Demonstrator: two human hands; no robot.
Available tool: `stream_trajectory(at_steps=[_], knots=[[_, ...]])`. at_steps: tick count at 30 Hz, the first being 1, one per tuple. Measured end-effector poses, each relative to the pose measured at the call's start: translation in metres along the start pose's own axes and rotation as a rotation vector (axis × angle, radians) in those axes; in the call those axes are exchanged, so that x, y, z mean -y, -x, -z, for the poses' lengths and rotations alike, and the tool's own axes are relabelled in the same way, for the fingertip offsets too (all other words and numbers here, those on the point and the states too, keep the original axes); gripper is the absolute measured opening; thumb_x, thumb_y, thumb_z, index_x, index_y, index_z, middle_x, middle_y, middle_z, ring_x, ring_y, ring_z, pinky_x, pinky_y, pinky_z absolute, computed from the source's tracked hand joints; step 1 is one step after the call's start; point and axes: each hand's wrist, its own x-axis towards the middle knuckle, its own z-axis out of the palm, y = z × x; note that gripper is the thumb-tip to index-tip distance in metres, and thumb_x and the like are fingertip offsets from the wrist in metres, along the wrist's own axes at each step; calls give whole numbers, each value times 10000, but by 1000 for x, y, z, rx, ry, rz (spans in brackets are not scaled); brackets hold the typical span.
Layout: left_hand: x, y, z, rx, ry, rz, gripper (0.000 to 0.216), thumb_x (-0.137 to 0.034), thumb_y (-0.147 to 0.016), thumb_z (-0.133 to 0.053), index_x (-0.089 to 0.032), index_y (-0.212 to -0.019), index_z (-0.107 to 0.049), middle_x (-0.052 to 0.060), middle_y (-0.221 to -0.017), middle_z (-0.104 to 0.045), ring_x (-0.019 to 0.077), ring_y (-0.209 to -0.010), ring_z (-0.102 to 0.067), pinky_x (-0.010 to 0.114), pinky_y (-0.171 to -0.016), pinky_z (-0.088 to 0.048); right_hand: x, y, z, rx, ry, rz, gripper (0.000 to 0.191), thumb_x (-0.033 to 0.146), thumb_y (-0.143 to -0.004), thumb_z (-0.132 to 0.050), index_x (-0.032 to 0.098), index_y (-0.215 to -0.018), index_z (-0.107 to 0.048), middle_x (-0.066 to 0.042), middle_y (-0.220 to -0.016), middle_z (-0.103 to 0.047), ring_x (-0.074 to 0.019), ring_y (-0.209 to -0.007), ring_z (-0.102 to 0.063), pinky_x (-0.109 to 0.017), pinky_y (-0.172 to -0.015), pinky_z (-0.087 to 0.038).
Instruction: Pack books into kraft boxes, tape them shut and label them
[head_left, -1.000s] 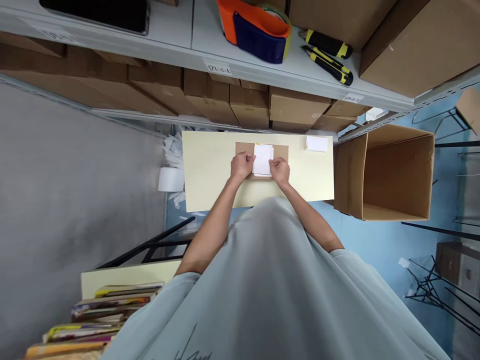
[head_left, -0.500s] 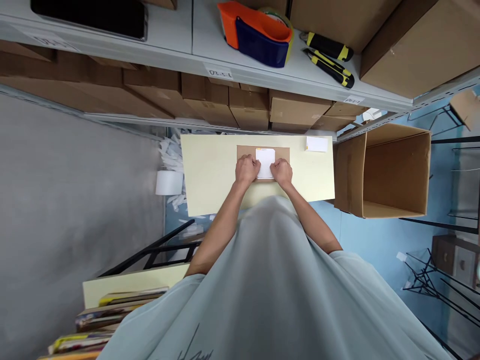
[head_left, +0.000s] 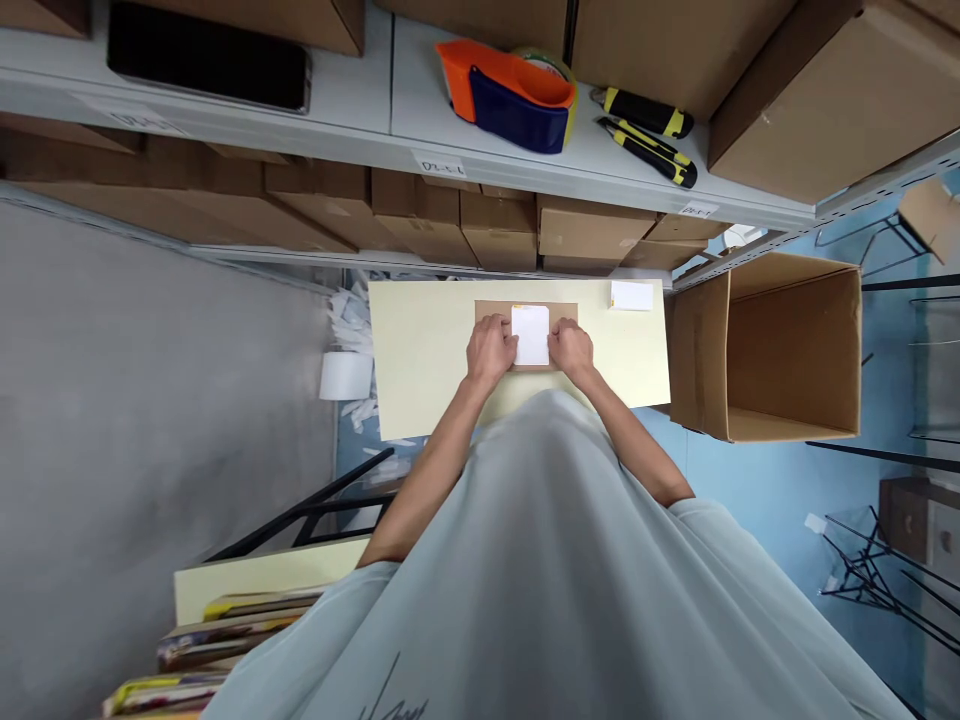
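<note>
On the pale yellow tabletop lies a flat brown cardboard piece (head_left: 493, 308), perhaps a box, with a white label (head_left: 531, 337) on its middle. My left hand (head_left: 491, 347) rests over its left part, fingers curled and thumb side touching the label's left edge. Over the right part is my right hand (head_left: 571, 347), also curled, its thumb side by the label's right edge. Whatever the fingertips may pinch is hidden beneath both hands. A small stack of white labels (head_left: 631, 296) lies near the table's far right corner.
The pale table (head_left: 420, 370) sits below a metal shelf (head_left: 337, 125) with cardboard boxes, an orange and blue tape dispenser (head_left: 510, 95), two utility knives (head_left: 649, 130) and a dark phone (head_left: 210, 55). An open carton (head_left: 791, 350) stands at right. Left are a white roll (head_left: 346, 376) and paper scraps.
My right hand has shifted slightly right, away from the middle of the label. My left hand stays at the label's left side. The whole view has moved a little with my head.
</note>
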Motion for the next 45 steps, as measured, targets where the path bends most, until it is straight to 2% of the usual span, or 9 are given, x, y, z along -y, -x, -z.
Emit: stream_trajectory(at_steps=[3,6,11,16,21,28,33,40,45], knots=[[-6,8,-8,-9,-56,-201,591,-370,-1056,-443,-132,-1591,-524,192,-1673,-506,379,-1591,-382,548,-1302,-323,1,9,-8,-78,85,268,551,297,-1092,-490,55,-1587,-519,-240,-1697,-465,-364,-1585,-414,-507,-1310,-329],[0,14,-17,92,-98,-312,684,-427,-1090,-354,-136,-1709,-376,137,-1820,-275,379,-1708,-128,608,-1369,-112,-6,12,-22,-27,136,425,671,335,-1123,-401,44,-1720,-310,-181,-1834,-203,-321,-1714,-150,-510,-1393,-118],[34,18,-12,146,-170,-321,734,-475,-1092,-329,-151,-1750,-298,112,-1833,-224,369,-1724,-38,633,-1371,27,-31,7,-24,3,139,442,687,414,-1151,-308,95,-1756,-246,-99,-1848,-161,-289,-1730,-77,-514,-1407,-27],[41,17,-1,179,-200,-352,737,-445,-1090,-327,-125,-1752,-281,128,-1835,-202,367,-1723,-30,641,-1371,33,-35,8,-14,-12,139,433,683,383,-1146,-315,77,-1754,-250,-111,-1844,-158,-303,-1731,-75,-526,-1407,-25],[31,24,-14,152,-176,-362,733,-456,-1097,-314,-136,-1755,-280,108,-1836,-204,358,-1724,-18,614,-1381,16,-31,20,-23,30,176,498,675,398,-1153,-292,93,-1755,-258,-93,-1843,-171,-284,-1730,-91,-502,-1410,-49],[45,32,-10,132,-167,-281,722,-423,-1102,-264,-142,-1767,-236,107,-1829,-227,363,-1723,-24,639,-1375,36,-42,24,-26,11,196,399,641,352,-1158,-248,129,-1759,-262,-76,-1842,-183,-286,-1729,-105,-530,-1405,-54],[37,31,-12,115,-156,-291,723,-422,-1104,-281,-145,-1769,-225,111,-1838,-186,363,-1722,7,643,-1375,12,-32,24,-27,5,211,366,668,404,-1149,-331,138,-1759,-268,-113,-1843,-161,-328,-1730,-73,-587,-1394,-52],[38,30,-19,88,-129,-303,697,-366,-1096,-351,-179,-1762,-269,109,-1810,-273,367,-1718,-54,658,-1377,-20,-25,26,-25,-7,257,345,624,335,-1148,-334,169,-1749,-317,-109,-1830,-218,-327,-1723,-133,-588,-1388,-115],[32,31,-10,31,-134,-291,670,-281,-1063,-421,-209,-1728,-379,113,-1768,-365,380,-1696,-185,670,-1374,-141,5,20,-7,-67,322,399,604,330,-1129,-383,159,-1707,-422,-145,-1814,-255,-373,-1707,-192,-628,-1361,-217]])
